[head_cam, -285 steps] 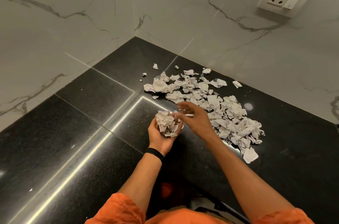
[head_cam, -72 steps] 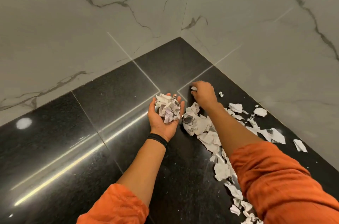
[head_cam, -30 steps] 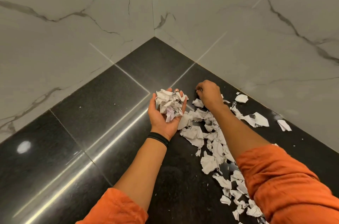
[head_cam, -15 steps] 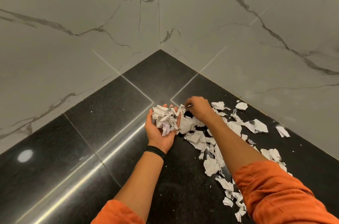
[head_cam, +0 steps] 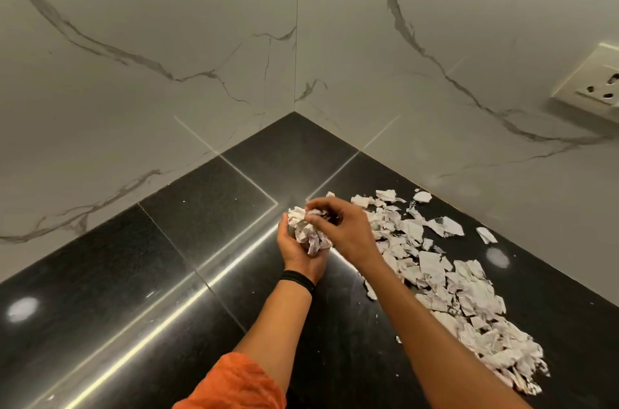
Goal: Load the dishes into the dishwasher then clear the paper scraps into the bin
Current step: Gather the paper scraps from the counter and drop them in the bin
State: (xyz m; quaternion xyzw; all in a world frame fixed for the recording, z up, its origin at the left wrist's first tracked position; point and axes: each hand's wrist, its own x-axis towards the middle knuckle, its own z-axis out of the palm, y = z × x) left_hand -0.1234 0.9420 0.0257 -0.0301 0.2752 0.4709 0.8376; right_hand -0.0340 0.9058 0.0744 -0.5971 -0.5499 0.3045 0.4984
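My left hand (head_cam: pixel 294 251) is cupped palm-up above the black counter and holds a crumpled wad of paper scraps (head_cam: pixel 308 232). My right hand (head_cam: pixel 345 227) hovers over that wad with its fingertips curled onto the top of the paper, pinching scraps into it. Many more torn white paper scraps (head_cam: pixel 445 278) lie spread in a long band on the counter to the right, running from the corner toward the near right edge.
The black polished countertop (head_cam: pixel 167 274) ends at two marble walls that meet in a corner (head_cam: pixel 294 107). A white wall socket (head_cam: pixel 596 87) sits on the right wall. No bin or dishwasher is in view.
My right hand has lifted off the counter by the corner and come over the wad in my left hand, bringing scraps. The view has swung right, so the socket shows again.
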